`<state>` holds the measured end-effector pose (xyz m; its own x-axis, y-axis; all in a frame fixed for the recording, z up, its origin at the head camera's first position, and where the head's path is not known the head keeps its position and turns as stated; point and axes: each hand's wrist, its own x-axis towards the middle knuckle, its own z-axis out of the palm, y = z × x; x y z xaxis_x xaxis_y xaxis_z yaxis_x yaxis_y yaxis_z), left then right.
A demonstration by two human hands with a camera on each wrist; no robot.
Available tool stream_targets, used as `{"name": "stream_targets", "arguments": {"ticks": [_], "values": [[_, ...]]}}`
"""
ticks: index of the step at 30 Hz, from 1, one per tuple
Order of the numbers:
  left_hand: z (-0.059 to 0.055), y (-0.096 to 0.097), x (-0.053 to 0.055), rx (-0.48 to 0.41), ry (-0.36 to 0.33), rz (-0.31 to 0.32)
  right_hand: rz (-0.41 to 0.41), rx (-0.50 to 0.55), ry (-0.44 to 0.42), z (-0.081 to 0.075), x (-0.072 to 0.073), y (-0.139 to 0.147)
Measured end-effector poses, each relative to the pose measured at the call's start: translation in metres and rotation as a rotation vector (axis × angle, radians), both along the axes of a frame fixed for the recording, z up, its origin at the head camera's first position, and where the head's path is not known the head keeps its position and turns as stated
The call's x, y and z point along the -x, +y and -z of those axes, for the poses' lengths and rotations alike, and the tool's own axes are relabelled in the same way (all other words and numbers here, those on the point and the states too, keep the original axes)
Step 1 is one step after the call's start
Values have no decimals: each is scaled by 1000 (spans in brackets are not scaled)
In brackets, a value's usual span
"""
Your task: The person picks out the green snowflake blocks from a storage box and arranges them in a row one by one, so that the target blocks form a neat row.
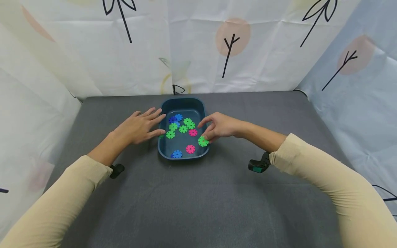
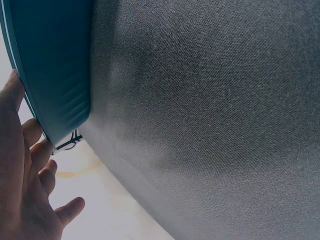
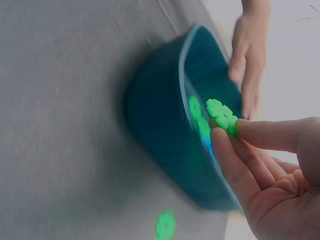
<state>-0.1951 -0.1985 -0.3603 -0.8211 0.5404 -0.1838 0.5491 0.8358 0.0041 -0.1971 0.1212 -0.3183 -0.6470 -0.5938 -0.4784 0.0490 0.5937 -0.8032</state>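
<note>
A dark blue-green plastic bin [image 1: 181, 158] holds several notched plastic discs: green ones such as this green disc [image 1: 170, 134], blue ones like this blue disc [image 1: 177, 154], and pink ones including this pink disc [image 1: 190, 149]. My right hand [image 1: 221, 125] pinches a green notched disc [image 3: 222, 115] between thumb and fingertips, over the bin's right edge. On the other side, my left hand [image 1: 136, 127] has its fingers spread, fingertips at the bin's left rim. In the left wrist view, the fingers [image 2: 42, 155] lie along that rim.
Grey cloth [image 1: 186, 206] covers the table under the bin. Another green disc [image 3: 165, 225] lies outside the bin in the right wrist view. White patterned fabric [image 1: 195, 44] hangs behind and at both sides. Each wrist carries a dark camera, such as this right wrist camera [image 1: 260, 163].
</note>
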Motion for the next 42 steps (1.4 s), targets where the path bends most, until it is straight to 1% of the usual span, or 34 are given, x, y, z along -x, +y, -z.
{"name": "stream_targets", "arguments": {"ticks": [8, 13, 18, 22, 26, 29, 35, 39, 42], "values": [[1, -1, 0, 5, -8, 7, 89, -13, 37, -13, 11, 41], [1, 0, 0, -8, -5, 6, 157, -38, 73, -17, 16, 67], [1, 0, 0, -16, -3, 1, 229, -48, 99, -16, 19, 97], [1, 0, 0, -16, -6, -5, 287, -48, 145, -11, 19, 119], [2, 0, 1, -14, -6, -8, 327, -51, 210, -3, 17, 140], [3, -1, 1, -15, -4, -6, 359, -61, 235, 5, 16, 153], [3, -2, 1, -24, -6, -9, 437, -55, 223, 32, 16, 174], [3, -2, 2, -27, -8, -10, 469, -25, 222, 51, 15, 182], [3, -2, 1, -25, -9, -7, 511, 7, 209, 63, 15, 185]]}}
